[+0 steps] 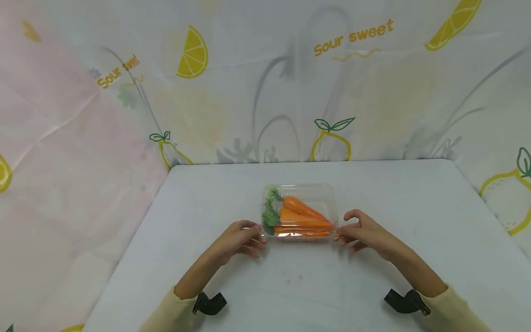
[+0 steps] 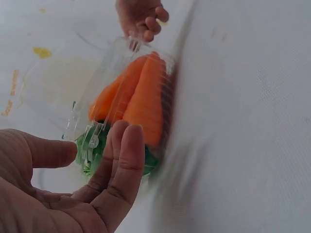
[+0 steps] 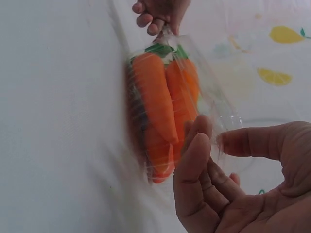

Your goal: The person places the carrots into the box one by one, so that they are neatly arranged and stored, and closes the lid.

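Note:
A clear plastic clamshell box (image 1: 325, 198) lies lid-up on the white table. Inside are several orange carrots (image 1: 304, 223), their green leafy tops (image 1: 270, 216) at the left end and tips pointing right. At the box's front left corner, my left hand (image 1: 236, 240) pinches the rim between thumb and fingers. My right hand (image 1: 371, 236) does likewise at the front right corner, its thumb (image 3: 252, 142) against the clear edge in the right wrist view. In the left wrist view, the left fingers (image 2: 127, 160) cover part of the leafy end.
The white table (image 1: 415, 193) runs back to a hanging cloth (image 1: 249, 92) printed with lemons and lettering. More of this cloth encloses the left and right sides. A black strap with a camera mount (image 1: 210, 304) sits at each wrist, over pale yellow sleeves.

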Motion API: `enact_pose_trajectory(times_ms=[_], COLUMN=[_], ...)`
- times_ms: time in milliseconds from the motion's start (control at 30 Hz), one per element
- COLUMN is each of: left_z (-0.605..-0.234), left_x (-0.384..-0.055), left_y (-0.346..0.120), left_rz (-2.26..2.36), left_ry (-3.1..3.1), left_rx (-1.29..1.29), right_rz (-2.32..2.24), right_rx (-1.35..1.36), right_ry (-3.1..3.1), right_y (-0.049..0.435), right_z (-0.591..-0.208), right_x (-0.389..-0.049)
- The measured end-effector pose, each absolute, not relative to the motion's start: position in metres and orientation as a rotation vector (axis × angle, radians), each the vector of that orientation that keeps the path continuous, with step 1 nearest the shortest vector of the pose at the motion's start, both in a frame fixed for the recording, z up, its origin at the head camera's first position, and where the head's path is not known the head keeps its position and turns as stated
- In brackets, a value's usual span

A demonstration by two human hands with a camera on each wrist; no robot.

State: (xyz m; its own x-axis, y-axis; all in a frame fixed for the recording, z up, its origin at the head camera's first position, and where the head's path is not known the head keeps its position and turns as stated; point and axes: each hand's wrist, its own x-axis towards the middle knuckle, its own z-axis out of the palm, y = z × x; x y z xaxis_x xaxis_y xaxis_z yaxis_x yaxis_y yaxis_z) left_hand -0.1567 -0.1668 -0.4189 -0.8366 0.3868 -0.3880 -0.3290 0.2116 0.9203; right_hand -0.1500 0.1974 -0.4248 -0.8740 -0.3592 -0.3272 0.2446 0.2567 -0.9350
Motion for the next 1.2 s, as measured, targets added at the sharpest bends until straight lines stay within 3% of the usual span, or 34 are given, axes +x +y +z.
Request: enact_pose_trajectory(times_ms=[900,1200], left_z=[-0.427,-0.418], left_x=[-0.159,-0.16], left_y=[-0.164,-0.175], left_rz=[1.623,1.387], left_ry=[1.986,2.357], left_rx=[0.046,0.281], right_rz=[-1.555,-1.379], right_rx=[-0.223,-0.425], right_ry=[1.999,2.167], right_y=[0.198,0.211], right_z=[-0.426,-0.421], right_x=[-0.148,-0.153])
